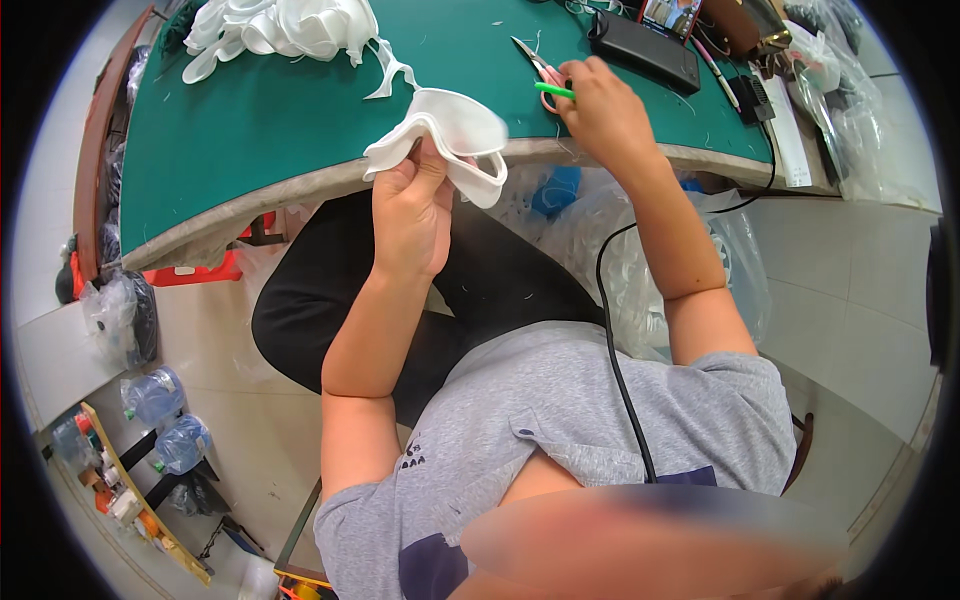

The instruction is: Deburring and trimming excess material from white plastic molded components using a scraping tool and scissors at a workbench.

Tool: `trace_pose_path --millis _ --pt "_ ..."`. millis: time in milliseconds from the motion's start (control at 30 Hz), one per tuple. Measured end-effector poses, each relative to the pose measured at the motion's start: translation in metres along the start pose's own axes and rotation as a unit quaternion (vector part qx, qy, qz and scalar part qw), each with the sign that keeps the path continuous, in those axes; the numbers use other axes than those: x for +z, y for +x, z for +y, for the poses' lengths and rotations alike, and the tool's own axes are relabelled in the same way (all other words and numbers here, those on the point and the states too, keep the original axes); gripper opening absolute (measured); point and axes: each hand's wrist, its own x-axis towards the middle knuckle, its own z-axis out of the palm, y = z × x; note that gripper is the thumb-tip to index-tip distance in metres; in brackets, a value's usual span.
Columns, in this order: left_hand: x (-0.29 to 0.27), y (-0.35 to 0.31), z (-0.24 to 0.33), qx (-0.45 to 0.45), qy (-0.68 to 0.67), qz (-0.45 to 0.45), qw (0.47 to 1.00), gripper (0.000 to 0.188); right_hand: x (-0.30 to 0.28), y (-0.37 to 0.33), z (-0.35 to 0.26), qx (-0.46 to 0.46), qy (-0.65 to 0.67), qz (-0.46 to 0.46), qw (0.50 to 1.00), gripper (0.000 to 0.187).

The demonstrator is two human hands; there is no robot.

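My left hand (412, 215) pinches a white curved fabric piece (460, 122) between thumb and fingers at the table's near edge. The piece looks layered, with a loop-like strip on its right side and a narrow white strip trailing from its top. My right hand (608, 112) is curled around a slim bright green stick (553, 90) whose other end is hidden in the palm. Right beside those fingers, a pair of scissors (545, 72) with pinkish handles lies on the green table top (270, 130), blades pointing away. Whether the fingers touch the scissors, I cannot tell.
A heap of white fabric pieces (285, 28) lies at the far left of the table. A black case (645, 52), a phone-like screen (670, 15), a pen (716, 72) and a black adapter (752, 98) with its cable are at the right. Clear plastic bags (735, 255) bulge below the edge.
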Motion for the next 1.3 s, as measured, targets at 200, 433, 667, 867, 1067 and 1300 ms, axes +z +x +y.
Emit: trace_pose_path --millis 200,433,667,867,1067,1300 --pt "-0.007 0.001 0.006 0.02 -0.043 -0.076 0.996 0.016 -0.001 0.003 0.013 -0.102 0.099 0.041 0.989 0.029" --pt "-0.017 0.004 -0.003 0.091 -0.054 -0.073 0.992 0.018 -0.022 -0.069 -0.039 -0.19 0.408 -0.092 0.888 0.029" --pt "-0.021 0.003 -0.009 0.145 0.004 -0.022 0.989 0.022 -0.005 -0.084 -0.051 -0.144 0.503 -0.107 0.845 0.028" --pt "-0.017 0.001 -0.008 0.158 -0.01 -0.023 0.987 0.021 -0.003 -0.086 -0.054 -0.131 0.509 -0.129 0.841 0.024" --pt "-0.018 0.001 -0.01 0.153 -0.006 -0.024 0.988 0.021 0.003 -0.087 -0.057 -0.136 0.507 -0.114 0.844 0.024" --pt "-0.012 -0.001 -0.01 0.156 -0.012 -0.044 0.987 0.019 0.006 -0.087 -0.059 -0.123 0.523 -0.104 0.837 0.024"
